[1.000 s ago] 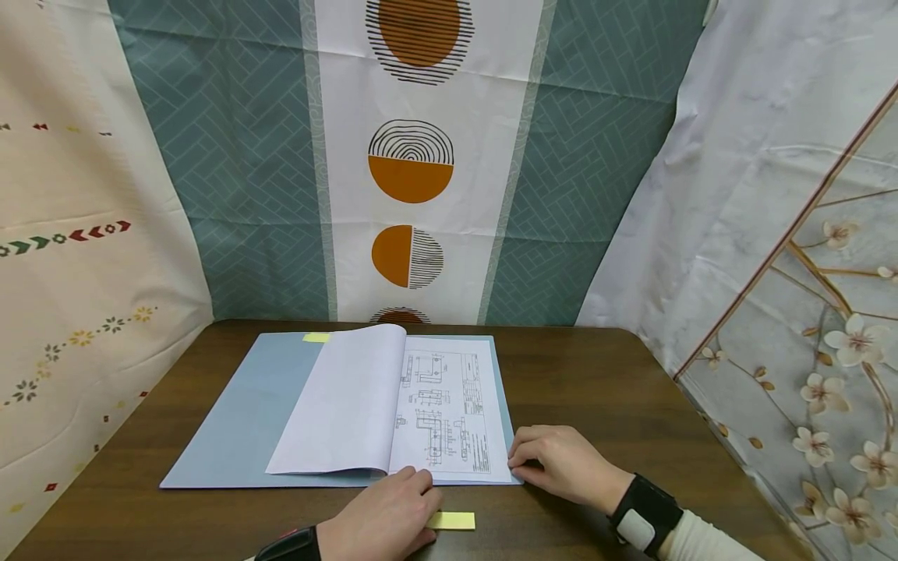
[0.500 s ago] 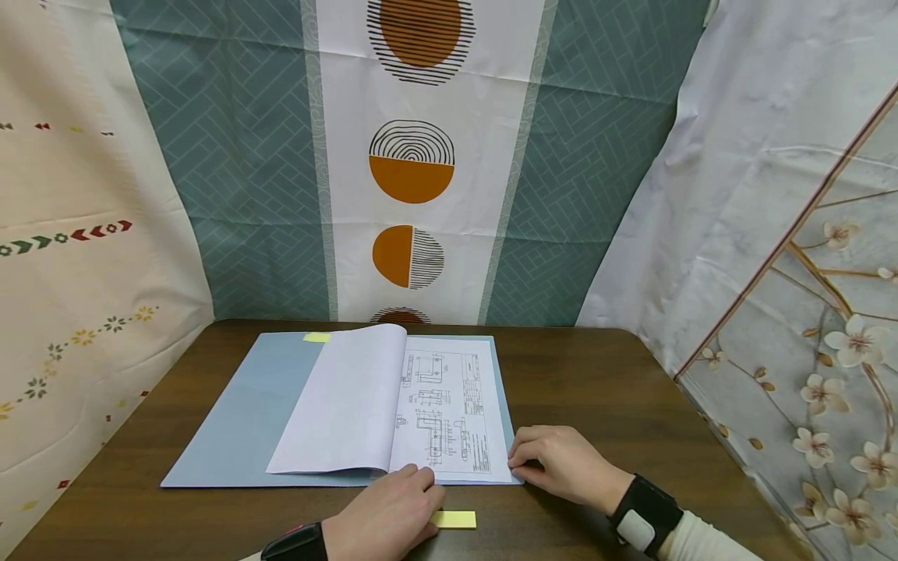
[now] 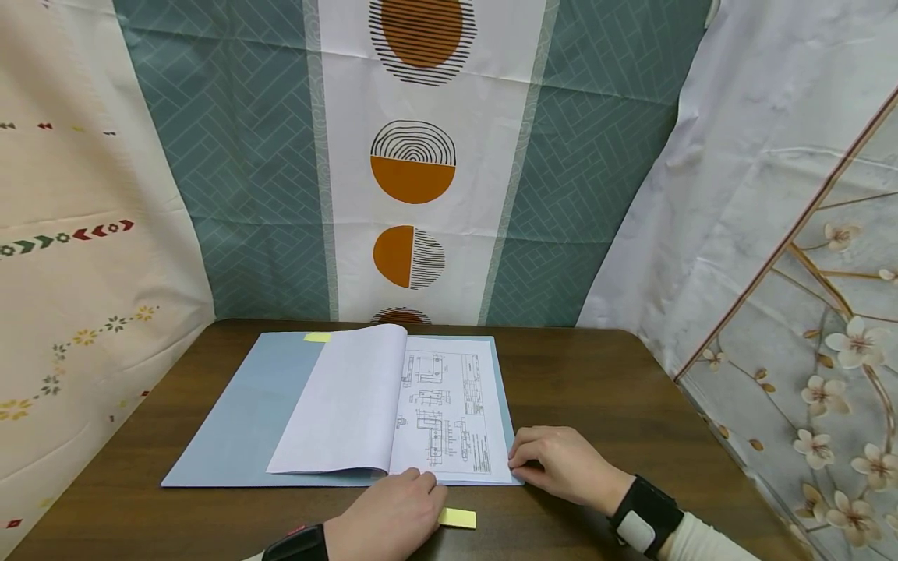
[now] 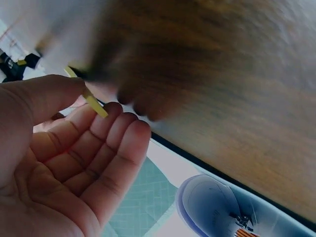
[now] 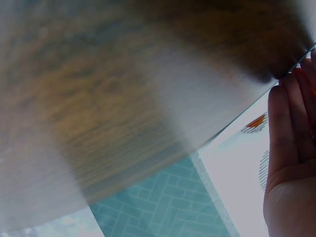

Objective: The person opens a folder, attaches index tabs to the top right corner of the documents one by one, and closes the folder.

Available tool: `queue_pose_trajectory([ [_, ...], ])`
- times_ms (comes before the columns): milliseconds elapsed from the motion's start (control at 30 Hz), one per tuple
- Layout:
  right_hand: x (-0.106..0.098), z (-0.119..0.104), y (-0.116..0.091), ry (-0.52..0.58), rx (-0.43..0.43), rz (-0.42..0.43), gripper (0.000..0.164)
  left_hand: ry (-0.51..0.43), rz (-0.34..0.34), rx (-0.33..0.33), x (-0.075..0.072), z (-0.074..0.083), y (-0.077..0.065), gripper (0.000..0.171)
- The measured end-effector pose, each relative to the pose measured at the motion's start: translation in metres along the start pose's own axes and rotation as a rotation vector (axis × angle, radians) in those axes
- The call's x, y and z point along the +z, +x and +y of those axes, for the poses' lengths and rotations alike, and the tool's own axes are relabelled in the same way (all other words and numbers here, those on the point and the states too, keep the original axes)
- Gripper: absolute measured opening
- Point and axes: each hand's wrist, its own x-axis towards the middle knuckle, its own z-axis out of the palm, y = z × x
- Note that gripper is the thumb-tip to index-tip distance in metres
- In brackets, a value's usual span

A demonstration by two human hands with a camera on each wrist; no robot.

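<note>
My left hand [image 3: 393, 514] pinches a yellow sticky note [image 3: 459, 518] by one end, just in front of the open blue folder [image 3: 231, 421]. In the left wrist view the thumb presses the note [image 4: 96, 104] against the fingers, and the strip stands off the table. My right hand [image 3: 557, 460] rests on the table with its fingertips at the folder's lower right corner; its fingers look extended in the right wrist view. White sheets lie in the folder: a blank one [image 3: 344, 405] is turned to the left, and a technical drawing [image 3: 445, 413] faces up on the right.
Another yellow sticky note [image 3: 317, 337] sticks at the folder's top edge, left of the turned sheet. The wooden table [image 3: 589, 374] is bounded by a patterned cloth [image 3: 414, 257] at the back and hanging fabrics on both sides.
My left hand has shifted slightly right, and the sticky note in it has tilted from lying flat. The right hand, folder and sheets stay in place.
</note>
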Motion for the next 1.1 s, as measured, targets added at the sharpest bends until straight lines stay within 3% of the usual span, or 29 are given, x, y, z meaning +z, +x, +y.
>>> queue_pose_trajectory([
  [300,-0.001,0.0,0.001,-0.01,0.0,0.001,0.006,-0.015,0.099,0.036,0.002,-0.004,0.001,0.012],
  [400,-0.001,0.0,0.001,-0.011,-0.003,0.006,0.006,-0.019,0.091,0.047,0.001,-0.005,0.001,0.012],
  [567,-0.001,0.001,0.001,-0.005,-0.008,0.015,0.006,-0.046,0.017,0.056,-0.002,-0.007,0.002,0.013],
  [867,-0.004,0.002,0.004,0.013,-0.013,-0.016,0.007,-0.096,-0.054,0.014,-0.012,-0.011,0.003,0.023],
  [967,-0.005,0.002,0.005,0.022,-0.011,-0.032,0.007,-0.118,-0.043,-0.017,-0.015,-0.013,0.006,0.022],
  [1100,-0.006,0.001,0.006,0.03,-0.005,-0.044,0.007,-0.118,0.019,-0.06,-0.016,-0.016,0.009,0.018],
])
